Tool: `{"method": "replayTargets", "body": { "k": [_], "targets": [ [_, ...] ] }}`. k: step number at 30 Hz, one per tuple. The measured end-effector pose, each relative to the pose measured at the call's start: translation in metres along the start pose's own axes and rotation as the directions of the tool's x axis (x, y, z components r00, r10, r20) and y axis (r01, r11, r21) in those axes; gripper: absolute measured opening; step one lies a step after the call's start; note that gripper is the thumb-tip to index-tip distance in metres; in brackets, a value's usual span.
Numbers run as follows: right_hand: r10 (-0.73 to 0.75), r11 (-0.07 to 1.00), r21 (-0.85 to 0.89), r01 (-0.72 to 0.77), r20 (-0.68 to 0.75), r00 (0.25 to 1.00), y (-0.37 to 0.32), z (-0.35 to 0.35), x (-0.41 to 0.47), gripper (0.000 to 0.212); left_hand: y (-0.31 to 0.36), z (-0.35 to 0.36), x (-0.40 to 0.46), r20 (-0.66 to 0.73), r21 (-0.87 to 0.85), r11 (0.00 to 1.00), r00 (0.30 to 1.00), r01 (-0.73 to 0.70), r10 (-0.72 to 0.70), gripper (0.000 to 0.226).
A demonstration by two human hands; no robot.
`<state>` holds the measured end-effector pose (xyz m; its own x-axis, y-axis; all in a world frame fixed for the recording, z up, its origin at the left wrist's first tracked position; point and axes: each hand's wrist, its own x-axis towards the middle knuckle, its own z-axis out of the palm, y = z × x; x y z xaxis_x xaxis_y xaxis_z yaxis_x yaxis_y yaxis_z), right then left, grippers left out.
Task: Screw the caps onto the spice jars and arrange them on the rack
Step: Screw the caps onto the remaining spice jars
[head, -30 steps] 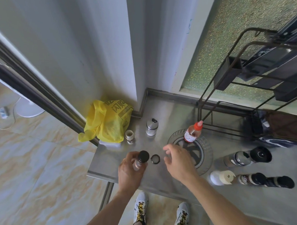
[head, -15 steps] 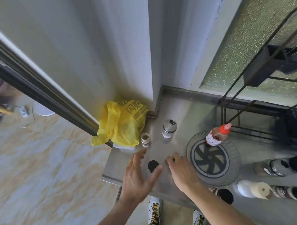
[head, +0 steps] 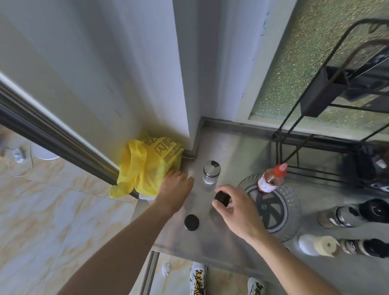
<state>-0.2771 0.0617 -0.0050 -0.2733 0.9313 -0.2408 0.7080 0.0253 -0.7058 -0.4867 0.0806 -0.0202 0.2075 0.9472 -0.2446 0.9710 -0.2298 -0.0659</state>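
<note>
Two hands are working among spice jars on the steel counter point(head: 222, 146).

The right hand point(head: 237, 209) is pinching a black cap point(head: 222, 198) between thumb and fingertips, holding it just in front of the shaker jar point(head: 211, 172) with the metal lid. The left hand point(head: 175, 188) is reaching to the left of that shaker jar, fingers curled down against the yellow bag point(head: 146, 165); whether it is gripping anything, I cannot tell. A capped black jar point(head: 191, 222) is standing nearer the counter edge, between the two forearms, touching neither. Right of the shaker jar a red-capped bottle point(head: 271, 181) is leaning, and beyond it the wire rack point(head: 323, 96) is standing.
</note>
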Motion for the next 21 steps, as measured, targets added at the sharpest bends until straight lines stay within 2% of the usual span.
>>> {"method": "replayTargets", "body": {
  "k": [2, 4, 7, 11, 12, 14, 18, 21],
  "targets": [
    [0.057, 0.983, 0.177, -0.049, -0.040, 0.998, -0.011, -0.015, 0.000, 0.021, 0.000, -0.006, -0.006, -0.085, -0.138, 0.990, 0.996, 0.028, -0.040, 0.016],
    [0.107, 0.944, 0.322, -0.078, -0.073, 0.991, -0.023, -0.034, -0.002, 0.020, 0.005, -0.021, -0.013, -0.155, -0.368, 0.928, 0.979, 0.064, -0.129, 0.015],
    [0.090, 0.910, 0.415, -0.017, -0.157, 0.983, -0.038, -0.069, -0.007, 0.022, 0.021, -0.053, -0.020, -0.196, -0.665, 0.745, 0.951, 0.051, -0.241, 0.029],
    [-0.003, 0.868, 0.489, 0.089, -0.174, 0.985, -0.062, -0.125, -0.022, 0.030, 0.054, -0.096, -0.026, -0.182, -0.890, 0.456, 0.912, 0.007, -0.367, 0.044],
    [-0.034, 0.868, 0.484, 0.111, -0.164, 0.986, -0.067, -0.138, -0.027, 0.035, 0.062, -0.105, -0.028, -0.174, -0.917, 0.398, 0.902, -0.003, -0.395, 0.044],
    [-0.108, 0.887, 0.432, 0.165, -0.154, 0.982, -0.074, -0.162, -0.035, 0.045, 0.078, -0.120, -0.030, -0.205, -0.936, 0.349, 0.883, -0.051, -0.422, 0.040],
    [-0.287, 0.940, 0.158, 0.302, -0.111, 0.951, -0.081, -0.202, -0.050, 0.049, 0.100, -0.138, -0.038, -0.316, -0.917, 0.352, 0.884, -0.190, -0.346, 0.039],
    [-0.369, 0.929, -0.007, 0.369, -0.022, 0.929, -0.080, -0.217, -0.056, 0.051, 0.109, -0.142, -0.040, -0.413, -0.864, 0.412, 0.875, -0.288, -0.253, 0.042]
  ]
}}
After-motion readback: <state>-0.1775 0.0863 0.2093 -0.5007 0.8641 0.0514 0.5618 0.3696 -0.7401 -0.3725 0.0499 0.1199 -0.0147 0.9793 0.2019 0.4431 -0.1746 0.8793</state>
